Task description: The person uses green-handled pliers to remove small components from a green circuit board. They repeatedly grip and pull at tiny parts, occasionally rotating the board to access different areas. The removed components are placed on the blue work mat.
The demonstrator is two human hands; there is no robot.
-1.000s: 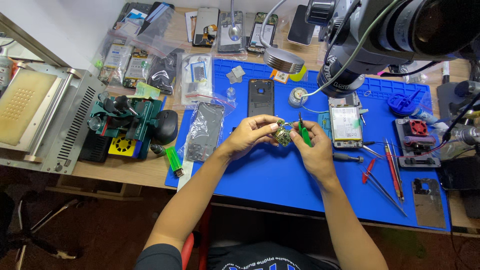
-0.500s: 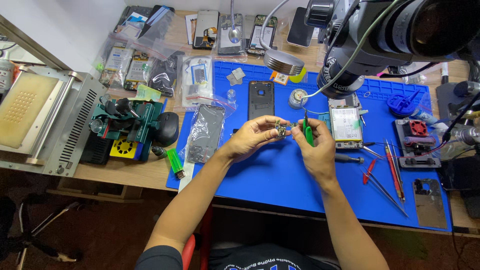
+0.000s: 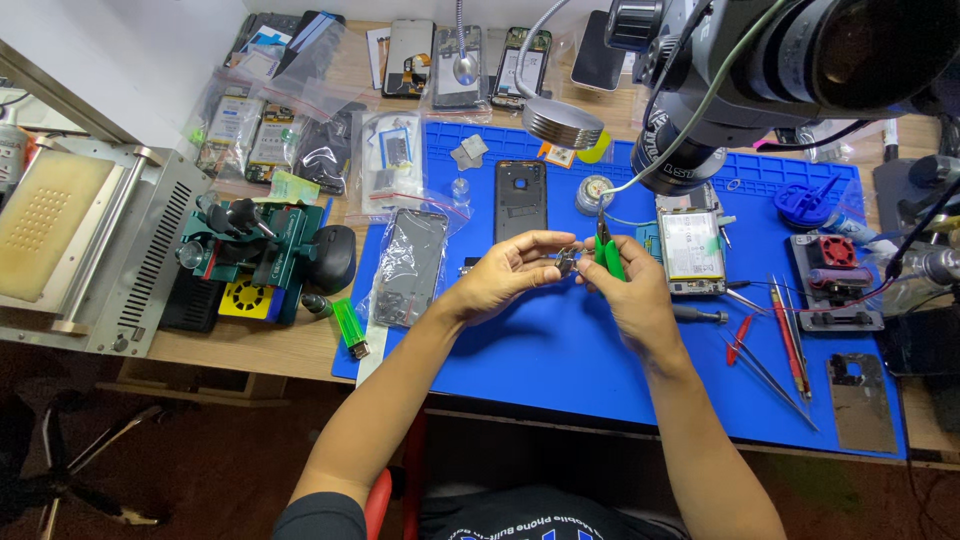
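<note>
Pinching a small part, too blurred to identify, both hands.

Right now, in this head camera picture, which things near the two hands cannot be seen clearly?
- Small dark metal part, head view: too small to identify, partly covered by the left hand.
- Green-handled tool: its tip is too small to make out, and the right hand covers the lower handle.
- Opened phone with white battery: top hidden by the black microscope.
</note>
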